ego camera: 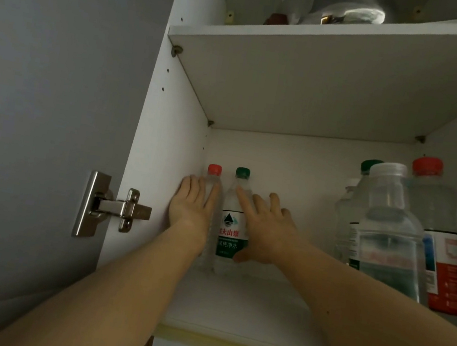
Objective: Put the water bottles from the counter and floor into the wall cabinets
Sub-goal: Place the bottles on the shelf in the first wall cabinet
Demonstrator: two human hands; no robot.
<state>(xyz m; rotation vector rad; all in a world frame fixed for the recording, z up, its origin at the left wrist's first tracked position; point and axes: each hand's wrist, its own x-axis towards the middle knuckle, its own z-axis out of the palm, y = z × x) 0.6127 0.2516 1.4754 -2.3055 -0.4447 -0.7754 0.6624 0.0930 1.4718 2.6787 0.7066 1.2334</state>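
Note:
Two small water bottles stand upright side by side at the back left of the lower cabinet shelf (244, 317). My left hand (191, 207) lies flat against the front of the red-capped bottle (215, 170), fingers pointing up, hiding most of it. My right hand (267, 229) rests on the right side of the green-capped bottle (233, 224), which has a green and white label. Its fingers are spread, the index finger lies across the bottle and the thumb touches the lower label. Neither hand is wrapped around its bottle.
Several larger bottles crowd the right of the shelf: a clear-capped jug (390, 235), red-capped ones (436, 204) and a green-capped one (369, 167). The open door (37, 114) with its hinge (115, 207) is on the left. An upper shelf (324, 77) carries kitchenware.

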